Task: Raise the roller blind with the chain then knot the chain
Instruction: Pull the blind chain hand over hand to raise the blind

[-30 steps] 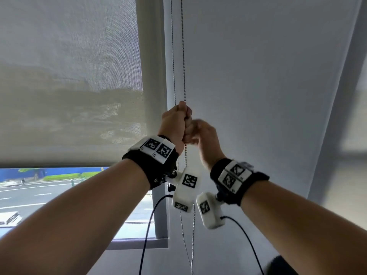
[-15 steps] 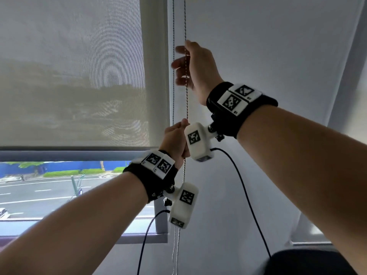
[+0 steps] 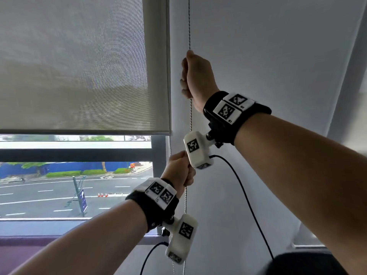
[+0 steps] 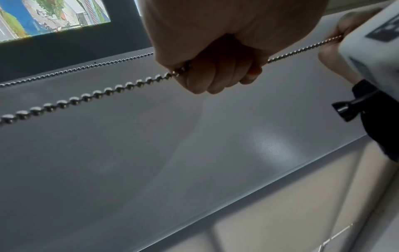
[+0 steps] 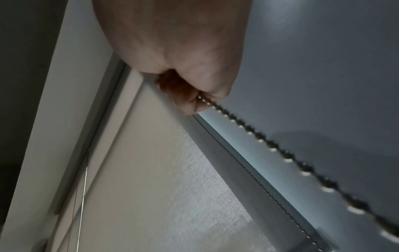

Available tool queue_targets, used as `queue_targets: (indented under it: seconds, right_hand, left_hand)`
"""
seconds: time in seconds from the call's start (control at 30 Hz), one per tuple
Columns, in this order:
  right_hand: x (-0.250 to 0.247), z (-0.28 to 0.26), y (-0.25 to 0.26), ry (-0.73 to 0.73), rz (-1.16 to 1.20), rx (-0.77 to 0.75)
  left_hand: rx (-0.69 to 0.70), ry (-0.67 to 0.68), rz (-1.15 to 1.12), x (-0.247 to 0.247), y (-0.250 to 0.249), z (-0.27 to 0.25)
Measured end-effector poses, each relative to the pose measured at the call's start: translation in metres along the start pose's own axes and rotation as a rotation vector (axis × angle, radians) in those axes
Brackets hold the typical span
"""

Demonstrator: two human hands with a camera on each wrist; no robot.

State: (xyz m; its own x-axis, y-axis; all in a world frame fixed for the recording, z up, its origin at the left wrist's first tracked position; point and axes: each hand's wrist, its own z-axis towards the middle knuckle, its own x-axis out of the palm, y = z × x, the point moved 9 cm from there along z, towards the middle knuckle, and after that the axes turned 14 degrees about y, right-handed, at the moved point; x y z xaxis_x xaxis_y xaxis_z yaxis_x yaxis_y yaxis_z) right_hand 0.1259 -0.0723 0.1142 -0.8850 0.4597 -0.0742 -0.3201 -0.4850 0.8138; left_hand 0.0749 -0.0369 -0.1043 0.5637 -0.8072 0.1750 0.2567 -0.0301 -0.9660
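Head view: the right hand [image 3: 195, 76] is fisted around the bead chain [image 3: 190, 26] at 12 o'clock, high beside the roller blind [image 3: 79, 66]; the left hand [image 3: 179, 169] grips the same strand lower down, toward 6 o'clock from the right hand. The blind's bottom bar [image 3: 85, 132] hangs partway up the window [image 3: 75, 187]. Left wrist view: fingers [image 4: 218, 76] curl around the chain [image 4: 86, 98] — a second strand [image 4: 75, 69] runs free behind it. Right wrist view: the hand [image 5: 179, 51] clamps the chain [image 5: 270, 146], which runs out toward 4 o'clock beside the blind fabric [image 5: 172, 187].
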Motion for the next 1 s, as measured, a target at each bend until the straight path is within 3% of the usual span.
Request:
queue_targets:
  seconds: [0.2, 0.33, 0.57, 0.73, 0.87, 1.0]
  right_hand:
    - [-0.003, -0.008, -0.004, -0.012, 0.146, -0.022]
    - [-0.004, -0.018, -0.023, 0.002, 0.117, -0.012]
    - [-0.01, -0.037, -0.064, -0.057, 0.018, -0.042]
    - [0.002, -0.067, -0.101, 0.035, 0.225, 0.048]
    - [0.003, -0.082, -0.128, 0.026, 0.199, 0.083]
    - [-0.005, -0.089, -0.128, -0.006, 0.087, 0.001]
  left_hand:
    - [-0.001, 0.048, -0.013, 0.007, -0.01, 0.007]
    - [-0.007, 0.075, -0.076, 0.005, -0.025, 0.017]
    - [0.15, 0.12, -0.182, -0.005, -0.081, 0.035]
    - [0.209, 0.19, -0.188, 0.007, -0.118, 0.038]
    - [0.198, 0.256, -0.15, 0.023, -0.133, 0.042]
    - [0.203, 0.244, -0.216, 0.032, -0.137, 0.046]
